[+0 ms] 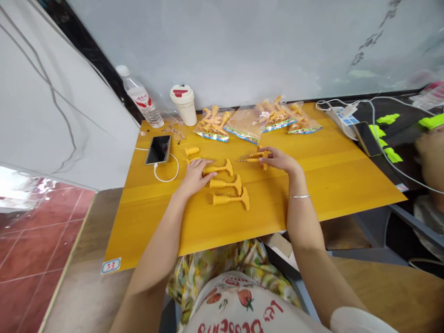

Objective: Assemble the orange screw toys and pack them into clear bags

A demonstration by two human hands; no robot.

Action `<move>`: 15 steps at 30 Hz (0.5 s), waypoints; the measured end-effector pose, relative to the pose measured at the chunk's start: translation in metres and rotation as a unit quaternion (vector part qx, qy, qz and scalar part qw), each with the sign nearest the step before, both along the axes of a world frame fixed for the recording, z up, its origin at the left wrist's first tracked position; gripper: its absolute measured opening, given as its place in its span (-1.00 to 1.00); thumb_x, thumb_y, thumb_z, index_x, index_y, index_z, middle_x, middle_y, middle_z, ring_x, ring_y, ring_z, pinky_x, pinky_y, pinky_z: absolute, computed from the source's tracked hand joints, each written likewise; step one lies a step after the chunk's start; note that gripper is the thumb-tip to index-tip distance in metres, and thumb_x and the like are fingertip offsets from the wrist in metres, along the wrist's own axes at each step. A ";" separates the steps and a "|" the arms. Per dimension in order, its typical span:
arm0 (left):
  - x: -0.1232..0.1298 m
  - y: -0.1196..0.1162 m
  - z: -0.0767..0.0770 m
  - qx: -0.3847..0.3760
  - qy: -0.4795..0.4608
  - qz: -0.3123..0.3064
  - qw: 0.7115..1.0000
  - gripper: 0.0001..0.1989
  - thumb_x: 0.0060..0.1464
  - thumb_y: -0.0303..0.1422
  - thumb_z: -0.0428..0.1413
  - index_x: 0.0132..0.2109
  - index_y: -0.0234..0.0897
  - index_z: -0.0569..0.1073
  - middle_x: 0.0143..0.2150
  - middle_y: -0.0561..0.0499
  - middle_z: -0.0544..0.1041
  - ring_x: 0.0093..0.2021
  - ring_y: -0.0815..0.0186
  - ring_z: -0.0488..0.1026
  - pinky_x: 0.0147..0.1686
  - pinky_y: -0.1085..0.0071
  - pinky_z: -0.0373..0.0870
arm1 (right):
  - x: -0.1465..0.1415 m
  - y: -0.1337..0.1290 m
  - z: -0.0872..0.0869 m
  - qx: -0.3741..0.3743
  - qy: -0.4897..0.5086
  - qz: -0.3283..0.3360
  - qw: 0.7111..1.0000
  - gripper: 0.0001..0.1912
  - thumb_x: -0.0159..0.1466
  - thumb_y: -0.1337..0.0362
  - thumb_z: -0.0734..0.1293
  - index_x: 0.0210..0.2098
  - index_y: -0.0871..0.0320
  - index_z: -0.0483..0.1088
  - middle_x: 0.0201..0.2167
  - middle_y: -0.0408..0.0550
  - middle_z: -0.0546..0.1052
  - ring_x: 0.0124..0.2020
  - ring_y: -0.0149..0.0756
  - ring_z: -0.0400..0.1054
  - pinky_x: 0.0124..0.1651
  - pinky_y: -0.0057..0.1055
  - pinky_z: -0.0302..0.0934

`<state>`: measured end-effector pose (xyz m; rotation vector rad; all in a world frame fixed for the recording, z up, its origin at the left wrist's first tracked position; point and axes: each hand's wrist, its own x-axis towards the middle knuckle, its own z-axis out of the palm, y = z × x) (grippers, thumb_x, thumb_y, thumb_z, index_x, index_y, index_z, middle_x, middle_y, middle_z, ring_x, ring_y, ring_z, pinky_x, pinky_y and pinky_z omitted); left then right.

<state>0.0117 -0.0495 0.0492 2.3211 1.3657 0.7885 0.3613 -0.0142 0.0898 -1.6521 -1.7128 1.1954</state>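
I record the right hand [275, 159] above the desk [277, 208], right of centre. Its thumb and fingers are clamped on yellow corkscrews [254, 160] whose metal spirals point left. I count what look like two, though I cannot confirm this from here.

The left hand [197, 177] is palm down on the desk, thumb and forefinger apart around the sleeve end of a covered corkscrew [228, 167]. I cannot tell whether they grip it or merely touch it. Two more covered units lie nearer the front edge, a middle one [225, 184] and a front one [231, 199], all three with T-handles to the right. Just behind the left hand I note a loose sleeve [192, 151]; another yellow part beside it is mostly hidden by the fingers.

Along the back I find clear bags, the left one [213, 122] and the two right ones containing yellow parts. Left of these stand a cup [185, 107] and a bottle [141, 99]; a phone [158, 150] lies in front, with its cable [178, 169] attached. At far right I log another person's arm [432, 150] near green pieces [388, 119].
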 end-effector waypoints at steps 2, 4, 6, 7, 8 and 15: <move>-0.002 0.002 0.000 -0.009 -0.010 -0.003 1.000 -0.64 0.20 -0.17 0.15 0.08 -0.23 0.43 0.02 -0.13 0.51 0.09 0.07 0.40 0.17 0.10 0.27 | 0.000 0.000 -0.001 -0.004 -0.031 -0.014 0.999 -0.62 0.21 0.34 0.41 0.02 0.17 0.37 -0.59 -0.22 0.50 -0.57 -0.41 0.32 -0.46 -0.49 0.17; -0.004 0.003 -0.001 -0.020 -0.010 -0.005 1.000 -0.68 0.19 -0.24 0.15 0.05 -0.23 0.45 0.01 -0.13 0.52 0.09 0.07 0.40 0.17 0.10 0.28 | -0.001 0.001 -0.003 0.004 -0.053 -0.021 0.998 -0.61 0.21 0.32 0.43 0.02 0.16 0.37 -0.63 -0.26 0.45 -0.59 -0.41 0.28 -0.48 -0.49 0.15; -0.005 0.004 -0.002 -0.032 -0.005 -0.004 0.999 -0.73 0.18 -0.31 0.14 0.02 -0.24 0.46 0.01 -0.14 0.52 0.09 0.07 0.41 0.16 0.10 0.30 | -0.003 0.001 -0.004 0.010 -0.062 -0.025 0.998 -0.60 0.22 0.26 0.44 0.03 0.15 0.36 -0.65 -0.28 0.41 -0.61 -0.42 0.25 -0.53 -0.50 0.12; -0.005 0.004 -0.003 -0.036 -0.004 -0.001 0.999 -0.74 0.18 -0.35 0.12 0.01 -0.24 0.46 0.01 -0.14 0.51 0.10 0.07 0.41 0.16 0.10 0.30 | -0.004 0.000 -0.003 0.010 -0.062 -0.030 0.998 -0.59 0.23 0.24 0.44 0.04 0.14 0.36 -0.64 -0.28 0.40 -0.61 -0.42 0.24 -0.54 -0.50 0.12; -0.005 0.005 -0.005 -0.038 -0.005 0.003 0.999 -0.75 0.18 -0.37 0.11 0.01 -0.25 0.46 0.01 -0.15 0.52 0.10 0.08 0.41 0.16 0.11 0.31 | -0.004 -0.001 -0.002 0.007 -0.063 -0.039 0.997 -0.58 0.23 0.22 0.44 0.05 0.13 0.36 -0.62 -0.27 0.41 -0.61 -0.41 0.26 -0.54 -0.50 0.14; -0.001 0.003 0.002 0.009 -0.043 0.022 0.999 -0.76 0.23 -0.36 0.04 0.02 -0.27 0.43 0.00 -0.14 0.54 0.09 0.10 0.42 0.18 0.11 0.30 | -0.005 0.000 0.005 0.129 -0.193 -0.145 0.962 -0.68 0.28 0.14 0.38 -0.02 0.13 0.46 -0.40 -0.03 0.55 -0.35 -0.21 0.43 -0.21 -0.31 0.31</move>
